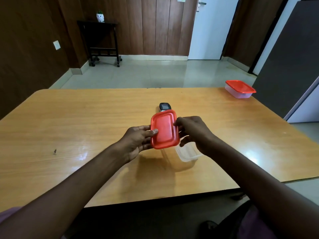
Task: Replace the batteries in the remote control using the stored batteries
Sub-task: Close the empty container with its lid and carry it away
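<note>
Now both arms are reaching forward over the table (69,118), meeting at its middle. The left hand (136,140) is gripping the red lid (164,131) by its left edge, thumb lying on top and fingers curled beneath, holding it tilted above the wood. The right hand (193,131) is pinching the lid's right edge with its fingertips, while its lower fingers are curling round the clear tub (187,152) beneath; whether batteries are lying inside cannot be told. One remote (164,106) is lying flat just beyond the lid, half hidden by it. Two tubs are showing in all: the one in hand and a second box (240,91), closed under its own red lid, sitting at the far right corner.
</note>
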The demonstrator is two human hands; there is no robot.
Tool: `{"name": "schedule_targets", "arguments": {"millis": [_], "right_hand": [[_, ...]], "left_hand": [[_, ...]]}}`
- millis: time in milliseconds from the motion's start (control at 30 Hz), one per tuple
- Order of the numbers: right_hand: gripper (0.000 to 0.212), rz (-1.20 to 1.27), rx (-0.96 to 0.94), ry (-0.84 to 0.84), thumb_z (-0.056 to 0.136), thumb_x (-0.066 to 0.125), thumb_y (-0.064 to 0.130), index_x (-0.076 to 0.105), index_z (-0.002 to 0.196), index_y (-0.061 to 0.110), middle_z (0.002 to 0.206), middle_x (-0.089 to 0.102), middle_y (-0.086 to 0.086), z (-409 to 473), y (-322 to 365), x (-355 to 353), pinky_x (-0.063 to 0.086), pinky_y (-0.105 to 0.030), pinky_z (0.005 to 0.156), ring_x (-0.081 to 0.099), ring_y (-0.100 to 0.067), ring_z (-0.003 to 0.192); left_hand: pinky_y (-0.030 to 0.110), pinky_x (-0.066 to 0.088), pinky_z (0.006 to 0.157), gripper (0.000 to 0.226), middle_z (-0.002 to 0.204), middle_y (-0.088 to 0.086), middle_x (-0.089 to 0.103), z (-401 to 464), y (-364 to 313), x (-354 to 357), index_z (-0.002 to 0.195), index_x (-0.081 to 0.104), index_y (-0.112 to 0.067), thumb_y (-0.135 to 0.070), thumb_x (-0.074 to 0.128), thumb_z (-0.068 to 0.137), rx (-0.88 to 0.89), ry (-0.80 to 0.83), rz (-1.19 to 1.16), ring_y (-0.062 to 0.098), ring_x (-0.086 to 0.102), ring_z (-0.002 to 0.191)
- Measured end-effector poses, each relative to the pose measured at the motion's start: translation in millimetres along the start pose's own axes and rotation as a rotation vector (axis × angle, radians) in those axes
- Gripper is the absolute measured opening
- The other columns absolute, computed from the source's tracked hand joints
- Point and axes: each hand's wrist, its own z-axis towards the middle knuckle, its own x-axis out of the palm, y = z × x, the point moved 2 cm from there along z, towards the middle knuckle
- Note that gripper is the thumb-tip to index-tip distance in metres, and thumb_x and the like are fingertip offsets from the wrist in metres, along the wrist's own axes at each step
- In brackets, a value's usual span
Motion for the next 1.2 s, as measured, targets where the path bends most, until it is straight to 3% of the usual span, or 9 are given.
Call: {"name": "schedule_targets", "arguments": {"millis": [133, 200, 267, 367, 500, 700, 833, 1000, 1200], "right_hand": [[0.035, -0.749, -0.112, -0.207, 0.085, 0.057, 0.038, 0.075, 0.07, 0.013, 0.068, 0.061, -0.003, 4, -14, -10, 0.045, -0.034, 0.07, 0.055, -0.027, 0.086], [0.03, -0.883, -0.111, -0.245, 0.085, 0.058, 0.043, 0.078, 0.08, 0.021, 0.086, 0.062, -0.005, 4, -15, -10, 0.048, -0.038, 0.082, 0.052, -0.03, 0.1], [0.032, -0.907, -0.093, -0.237, 0.083, 0.061, 0.041, 0.078, 0.083, 0.014, 0.09, 0.071, -0.01, 4, -15, -10, 0.055, -0.037, 0.078, 0.064, -0.03, 0.092], [0.033, -0.884, -0.062, -0.188, 0.08, 0.064, 0.033, 0.077, 0.088, 0.003, 0.078, 0.076, -0.015, 5, -14, -9, 0.062, -0.043, 0.071, 0.072, -0.032, 0.074], [0.029, -0.752, -0.083, -0.17, 0.078, 0.069, 0.02, 0.072, 0.106, 0.011, 0.098, 0.074, -0.012, 7, -12, -4, 0.062, -0.045, 0.077, 0.07, -0.029, 0.091], [0.036, -0.537, -0.017, -0.112, 0.077, 0.073, 0.009, 0.071, 0.113, 0.012, 0.093, 0.076, -0.009, 11, -14, 7, 0.065, -0.043, 0.069, 0.075, -0.025, 0.081], [0.041, -0.467, 0.033, -0.042, 0.079, 0.074, 0.004, 0.072, 0.12, 0.008, 0.1, 0.075, -0.011, 15, -13, 11, 0.066, -0.044, 0.075, 0.076, -0.026, 0.083], [0.034, -0.359, 0.088, 0.025, 0.084, 0.069, -0.005, 0.07, 0.117, 0.003, 0.1, 0.072, -0.015, 17, -9, 12, 0.061, -0.032, 0.061, 0.072, -0.025, 0.079], [0.015, -0.08, 0.121, 0.127, 0.088, 0.064, -0.011, 0.074, 0.097, -0.006, 0.08, 0.071, -0.013, 17, -5, 6, 0.062, -0.031, 0.055, 0.07, -0.02, 0.063]], "left_hand": [[0.033, 0.061, 0.056, 0.04, 0.082, 0.013, 0.078, -1, 11, 4, 0.118, 0.065, 0.002, -0.005, 0.078, 0.08, -0.06, 0.002, 0.064, 0.024, 0.077, 0.071], [0.031, 0.06, 0.054, 0.038, 0.081, 0.013, 0.078, -1, 16, 10, 0.116, 0.066, 0.002, -0.005, 0.078, 0.081, -0.074, 0.023, 0.059, 0.023, 0.077, 0.069], [0.029, 0.06, 0.053, 0.035, 0.08, 0.013, 0.078, -1, 19, 16, 0.116, 0.066, 0.003, -0.005, 0.075, 0.084, -0.085, 0.052, 0.055, 0.021, 0.076, 0.068], [0.028, 0.06, 0.054, 0.03, 0.078, 0.013, 0.078, -2, 24, 20, 0.114, 0.067, 0.004, -0.005, 0.073, 0.086, -0.106, 0.072, 0.096, 0.02, 0.076, 0.066], [0.032, 0.062, 0.055, 0.045, 0.082, 0.018, 0.078, -5, 21, 13, 0.12, 0.063, 0.006, -0.001, 0.079, 0.079, -0.096, 0.025, 0.131, 0.027, 0.077, 0.071], [0.036, 0.063, 0.056, 0.066, 0.085, 0.02, 0.076, -12, 11, -2, 0.126, 0.058, -0.003, 0.007, 0.085, 0.067, -0.083, -0.044, 0.141, 0.028, 0.076, 0.066], [0.04, 0.064, 0.071, 0.064, 0.091, 0.018, 0.074, -15, 11, -6, 0.126, 0.058, -0.004, 0.012, 0.082, 0.068, -0.091, -0.042, 0.141, 0.029, 0.075, 0.078], [0.037, 0.064, 0.067, 0.062, 0.089, 0.016, 0.072, -16, 9, -9, 0.124, 0.057, -0.006, 0.016, 0.078, 0.07, -0.068, -0.066, 0.169, 0.026, 0.073, 0.076], [0.039, 0.063, 0.064, 0.063, 0.088, 0.009, 0.066, -14, -3, -16, 0.119, 0.062, -0.018, 0.022, 0.073, 0.072, 0.008, -0.081, 0.233, 0.023, 0.071, 0.074]]}}
